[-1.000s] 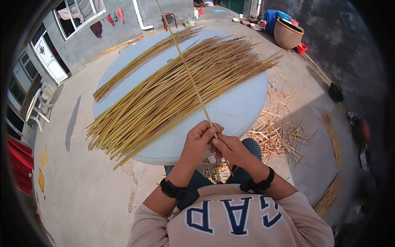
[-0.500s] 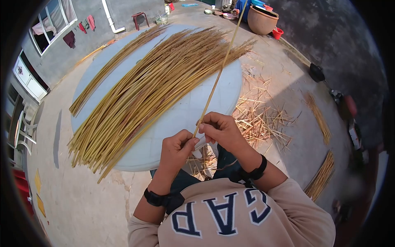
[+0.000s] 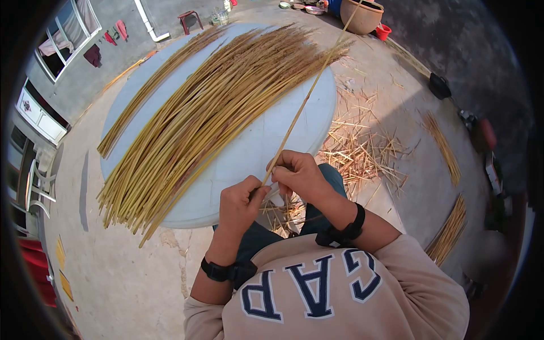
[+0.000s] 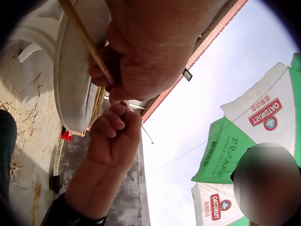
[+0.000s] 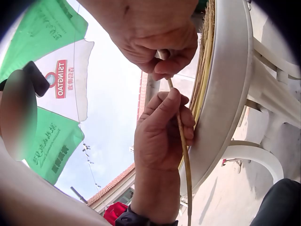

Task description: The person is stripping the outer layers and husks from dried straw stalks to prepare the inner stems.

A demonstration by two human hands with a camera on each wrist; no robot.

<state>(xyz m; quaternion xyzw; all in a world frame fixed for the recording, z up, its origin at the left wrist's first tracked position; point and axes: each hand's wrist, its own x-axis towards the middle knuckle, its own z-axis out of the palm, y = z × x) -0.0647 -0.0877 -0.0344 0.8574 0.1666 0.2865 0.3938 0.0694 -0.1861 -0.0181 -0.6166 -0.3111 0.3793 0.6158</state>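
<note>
A long, thin dry plant stalk [image 3: 306,99] runs slantwise through both hands, its upper part crossing over the tabletop edge toward the back right. My left hand [image 3: 238,204] pinches it between thumb and fingers near the table's front edge. Just above, my right hand [image 3: 300,175] pinches the same stalk, close to the left thumb. In the right wrist view the stalk's lower length [image 5: 185,160] passes beyond the left hand. A large pile of similar stalks [image 3: 192,136] with feathery brown heads lies across the round pale table [image 3: 238,170], and a smaller bundle [image 3: 153,90] lies behind it.
Broken straw bits [image 3: 362,147] litter the ground right of the table. Two stalk bundles [image 3: 442,147] lie farther right on the concrete. A clay pot [image 3: 362,20] and a red bucket [image 3: 383,32] stand at the back. A white chair [image 3: 41,184] is at the left.
The hands, earlier close together, have moved a little apart along the stalk. Its top has swung from upper left to upper right. The head view has shifted; over the last half second the hands barely move.
</note>
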